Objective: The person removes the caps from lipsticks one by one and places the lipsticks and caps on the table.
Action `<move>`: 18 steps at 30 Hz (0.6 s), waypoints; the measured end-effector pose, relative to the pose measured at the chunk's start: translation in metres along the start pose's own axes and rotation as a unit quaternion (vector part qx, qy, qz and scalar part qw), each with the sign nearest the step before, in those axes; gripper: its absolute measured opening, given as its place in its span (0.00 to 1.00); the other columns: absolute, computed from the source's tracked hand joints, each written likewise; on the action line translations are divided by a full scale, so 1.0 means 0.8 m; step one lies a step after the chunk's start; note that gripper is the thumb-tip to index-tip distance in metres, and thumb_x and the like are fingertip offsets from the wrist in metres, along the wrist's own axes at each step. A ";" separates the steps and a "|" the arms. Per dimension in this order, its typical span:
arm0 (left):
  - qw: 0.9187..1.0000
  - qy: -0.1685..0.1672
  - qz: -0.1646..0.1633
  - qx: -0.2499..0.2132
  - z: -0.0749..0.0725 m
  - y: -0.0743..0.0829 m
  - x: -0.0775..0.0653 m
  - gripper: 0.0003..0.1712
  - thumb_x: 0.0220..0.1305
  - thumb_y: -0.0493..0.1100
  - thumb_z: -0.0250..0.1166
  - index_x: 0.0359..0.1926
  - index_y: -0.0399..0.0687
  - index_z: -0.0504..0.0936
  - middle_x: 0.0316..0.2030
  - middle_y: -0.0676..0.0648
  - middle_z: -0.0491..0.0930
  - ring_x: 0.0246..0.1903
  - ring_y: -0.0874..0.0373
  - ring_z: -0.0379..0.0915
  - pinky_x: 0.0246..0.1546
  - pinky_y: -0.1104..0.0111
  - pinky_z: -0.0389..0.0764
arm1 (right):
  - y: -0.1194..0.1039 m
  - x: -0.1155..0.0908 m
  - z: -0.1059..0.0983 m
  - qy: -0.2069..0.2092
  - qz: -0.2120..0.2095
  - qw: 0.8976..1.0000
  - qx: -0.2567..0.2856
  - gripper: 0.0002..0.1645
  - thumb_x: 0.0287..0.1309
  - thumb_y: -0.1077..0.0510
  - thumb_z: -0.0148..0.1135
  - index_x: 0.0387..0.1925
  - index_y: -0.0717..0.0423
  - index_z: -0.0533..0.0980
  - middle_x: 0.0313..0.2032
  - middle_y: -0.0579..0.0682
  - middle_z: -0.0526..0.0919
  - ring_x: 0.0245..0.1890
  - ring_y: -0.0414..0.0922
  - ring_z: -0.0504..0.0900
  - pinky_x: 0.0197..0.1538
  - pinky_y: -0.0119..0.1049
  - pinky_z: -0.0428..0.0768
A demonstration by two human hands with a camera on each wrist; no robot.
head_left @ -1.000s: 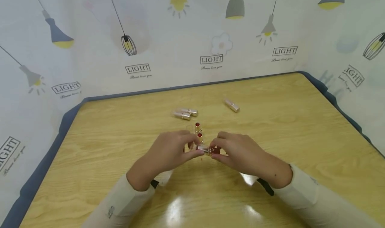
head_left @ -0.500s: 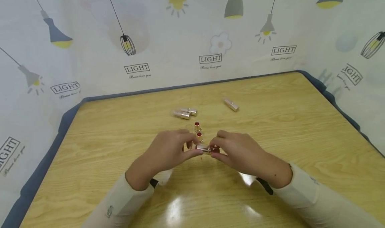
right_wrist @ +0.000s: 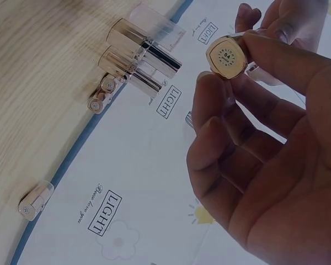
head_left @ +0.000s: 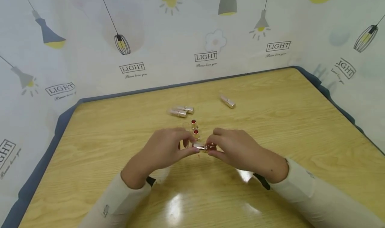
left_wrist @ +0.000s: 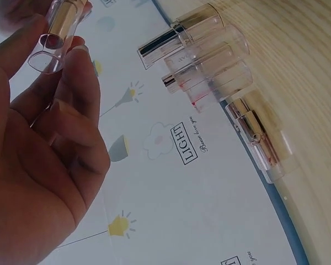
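Note:
Between my two hands a gold lipstick point(head_left: 200, 147) lies sideways above the table. My left hand point(head_left: 163, 149) pinches its left end, where the left wrist view shows a clear cap point(left_wrist: 46, 62) over the gold tube. My right hand point(head_left: 240, 149) pinches the other end with thumb and fingers; its gold base point(right_wrist: 227, 57) faces the right wrist camera and bears a round label. Just beyond the fingers, two uncapped lipsticks stand upright, the farther one point(head_left: 194, 123) and the nearer one point(head_left: 196, 133), both with red tops. A clear cap point(head_left: 185, 126) stands left of them.
Two capped lipsticks point(head_left: 179, 113) lie side by side farther back on the wooden table point(head_left: 120, 134). One more capped lipstick point(head_left: 227, 101) lies alone at the back right. A white printed curtain point(head_left: 168, 54) rises behind the table.
The head view has shifted slightly, so everything sits a little further left and up. Both hands keep their hold on the lipstick with no clear movement.

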State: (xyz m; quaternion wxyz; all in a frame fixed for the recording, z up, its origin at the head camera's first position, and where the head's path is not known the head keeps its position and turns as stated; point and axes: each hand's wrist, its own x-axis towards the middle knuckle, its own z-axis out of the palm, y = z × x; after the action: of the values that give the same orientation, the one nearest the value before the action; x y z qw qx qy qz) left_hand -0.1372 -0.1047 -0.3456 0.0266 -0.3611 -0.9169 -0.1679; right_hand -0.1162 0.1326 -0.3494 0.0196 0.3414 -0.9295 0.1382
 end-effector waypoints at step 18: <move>0.997 0.018 -0.078 -0.013 -0.011 -0.024 -0.012 0.15 0.64 0.62 0.66 0.42 0.61 0.84 0.31 0.56 0.72 0.25 0.62 0.65 0.26 0.69 0.68 | 0.022 0.007 0.006 -0.048 0.045 0.998 0.008 0.10 0.59 0.51 0.72 0.40 0.49 0.83 0.33 0.43 0.80 0.24 0.34 0.73 0.25 0.29 0.72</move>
State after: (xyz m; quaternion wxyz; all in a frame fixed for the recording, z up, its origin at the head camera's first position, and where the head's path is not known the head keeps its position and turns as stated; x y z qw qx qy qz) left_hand -0.1438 -0.1269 -0.3446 0.0255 -0.2857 -0.9395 -0.1875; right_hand -0.1316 0.1402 -0.3573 -0.0343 0.3062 -0.9425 0.1294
